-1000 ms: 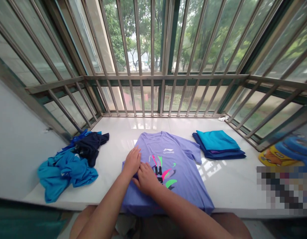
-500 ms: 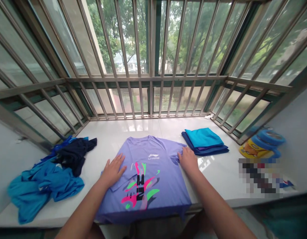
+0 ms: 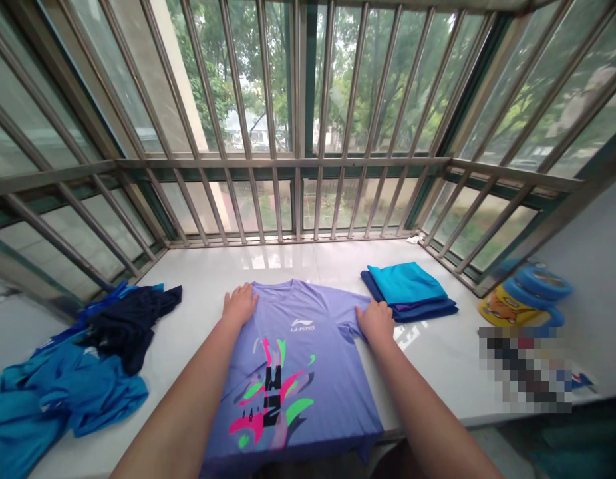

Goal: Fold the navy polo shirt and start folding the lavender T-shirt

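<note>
Two hands point(image 3: 378, 322) touch one shirt point(image 3: 332, 379) — beside perhaps three folded garments point(image 3: 410, 285).

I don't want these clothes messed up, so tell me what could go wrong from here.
The purple shirt hangs over the front edge of the white ledge, so its weight might drag it off if both hands let go. The right hand, at one sleeve, is right beside the folded stack and could knock it askew. That sleeve is also creased, so the wrinkles may get pressed in.
</note>
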`<state>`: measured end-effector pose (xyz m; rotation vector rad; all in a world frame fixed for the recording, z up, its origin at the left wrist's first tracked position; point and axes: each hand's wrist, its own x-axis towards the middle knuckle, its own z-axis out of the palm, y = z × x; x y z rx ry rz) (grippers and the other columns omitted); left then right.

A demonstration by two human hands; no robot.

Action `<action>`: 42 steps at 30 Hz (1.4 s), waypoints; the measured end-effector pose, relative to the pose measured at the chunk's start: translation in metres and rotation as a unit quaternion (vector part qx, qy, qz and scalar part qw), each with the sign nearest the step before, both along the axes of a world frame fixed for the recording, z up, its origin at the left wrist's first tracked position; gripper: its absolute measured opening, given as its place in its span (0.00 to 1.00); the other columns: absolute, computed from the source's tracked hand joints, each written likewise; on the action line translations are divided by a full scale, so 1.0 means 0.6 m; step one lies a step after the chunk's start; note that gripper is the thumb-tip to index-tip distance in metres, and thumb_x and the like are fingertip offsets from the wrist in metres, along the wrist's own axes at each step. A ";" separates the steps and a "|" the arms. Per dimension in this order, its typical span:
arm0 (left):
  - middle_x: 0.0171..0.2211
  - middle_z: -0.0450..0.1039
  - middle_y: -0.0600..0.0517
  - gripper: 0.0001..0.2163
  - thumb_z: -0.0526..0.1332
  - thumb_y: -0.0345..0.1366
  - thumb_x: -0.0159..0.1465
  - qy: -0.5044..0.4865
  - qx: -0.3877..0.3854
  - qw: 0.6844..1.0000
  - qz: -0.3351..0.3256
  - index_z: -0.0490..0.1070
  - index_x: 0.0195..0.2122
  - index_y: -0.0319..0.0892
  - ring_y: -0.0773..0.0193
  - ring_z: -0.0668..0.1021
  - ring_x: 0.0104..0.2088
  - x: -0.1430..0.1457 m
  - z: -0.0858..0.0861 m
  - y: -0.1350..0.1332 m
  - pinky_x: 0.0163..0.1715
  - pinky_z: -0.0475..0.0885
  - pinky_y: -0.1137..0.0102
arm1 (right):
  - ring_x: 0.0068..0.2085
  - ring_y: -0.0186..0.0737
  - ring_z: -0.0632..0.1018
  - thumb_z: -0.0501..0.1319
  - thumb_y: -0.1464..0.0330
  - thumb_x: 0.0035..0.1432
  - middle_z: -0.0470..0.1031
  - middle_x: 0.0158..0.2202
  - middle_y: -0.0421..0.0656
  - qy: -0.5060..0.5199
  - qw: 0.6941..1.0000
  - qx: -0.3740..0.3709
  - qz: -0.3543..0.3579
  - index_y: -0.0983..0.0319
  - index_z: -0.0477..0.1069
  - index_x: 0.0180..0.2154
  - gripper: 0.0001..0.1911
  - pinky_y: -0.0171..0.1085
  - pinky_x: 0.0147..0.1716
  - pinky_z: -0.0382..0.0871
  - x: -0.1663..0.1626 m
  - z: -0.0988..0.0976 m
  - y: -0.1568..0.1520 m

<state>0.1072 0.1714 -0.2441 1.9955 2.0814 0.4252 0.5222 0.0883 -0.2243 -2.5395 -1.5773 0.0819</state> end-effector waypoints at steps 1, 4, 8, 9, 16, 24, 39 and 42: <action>0.74 0.63 0.36 0.25 0.55 0.42 0.73 -0.011 -0.002 1.000 0.007 0.71 0.68 0.42 0.34 0.64 0.74 -0.001 -0.001 0.000 0.72 0.49 0.31 | 0.59 0.64 0.76 0.60 0.55 0.72 0.73 0.57 0.68 0.009 1.000 -0.003 -0.009 0.73 0.75 0.58 0.28 0.51 0.52 0.73 0.001 -0.001 0.005; 0.75 0.61 0.34 0.26 0.57 0.41 0.71 -0.050 0.001 0.998 0.026 0.71 0.68 0.40 0.31 0.58 0.77 0.005 0.002 -0.004 0.73 0.43 0.30 | 0.57 0.62 0.79 0.60 0.59 0.73 0.76 0.54 0.65 0.039 0.999 -0.010 -0.028 0.70 0.77 0.55 0.22 0.49 0.51 0.73 -0.001 -0.003 0.016; 0.74 0.63 0.35 0.23 0.57 0.39 0.70 -0.134 0.022 0.991 -0.002 0.75 0.64 0.39 0.37 0.57 0.77 0.052 0.014 -0.008 0.76 0.46 0.41 | 0.54 0.59 0.81 0.55 0.63 0.75 0.78 0.52 0.62 0.066 0.997 0.014 -0.027 0.67 0.76 0.54 0.18 0.46 0.48 0.72 -0.011 0.011 0.020; 0.71 0.68 0.36 0.21 0.57 0.40 0.70 -0.163 0.017 0.986 -0.018 0.77 0.60 0.40 0.40 0.62 0.75 0.070 0.016 -0.008 0.76 0.52 0.45 | 0.53 0.57 0.81 0.52 0.64 0.76 0.79 0.51 0.61 0.069 0.997 0.027 -0.020 0.67 0.74 0.55 0.18 0.44 0.48 0.71 -0.016 0.018 0.019; 0.42 0.84 0.41 0.38 0.37 0.66 0.74 -0.385 -0.119 0.914 -0.042 0.76 0.54 0.40 0.56 0.86 0.40 0.200 0.013 -0.017 0.37 0.81 0.64 | 0.45 0.47 0.78 0.54 0.69 0.77 0.81 0.42 0.48 0.022 0.919 0.141 0.367 0.60 0.75 0.52 0.12 0.42 0.51 0.64 -0.106 0.051 -0.050; 0.34 0.80 0.52 0.31 0.73 0.48 0.63 -0.394 -0.147 0.907 -0.004 0.67 0.62 0.42 0.61 0.82 0.30 0.211 0.003 -0.047 0.31 0.75 0.69 | 0.42 0.45 0.75 0.60 0.66 0.75 0.80 0.38 0.41 -0.011 0.795 0.105 0.597 0.54 0.77 0.49 0.07 0.42 0.46 0.64 -0.121 0.016 -0.215; 0.54 0.81 0.42 0.06 0.67 0.41 0.70 -0.125 0.074 0.935 -0.325 0.81 0.46 0.49 0.44 0.80 0.56 0.283 -0.020 -0.287 0.58 0.75 0.47 | 0.50 0.48 0.79 0.61 0.69 0.72 0.80 0.47 0.48 0.095 0.969 0.046 0.223 0.59 0.78 0.45 0.06 0.40 0.52 0.71 -0.029 -0.025 -0.147; 0.49 0.83 0.45 0.08 0.59 0.35 0.74 -0.191 0.121 0.926 -0.303 0.79 0.45 0.48 0.50 0.82 0.52 0.281 -0.020 -0.292 0.56 0.77 0.51 | 0.47 0.47 0.80 0.58 0.69 0.74 0.80 0.44 0.48 0.095 0.973 0.041 0.205 0.60 0.77 0.42 0.09 0.40 0.48 0.71 -0.025 -0.021 -0.137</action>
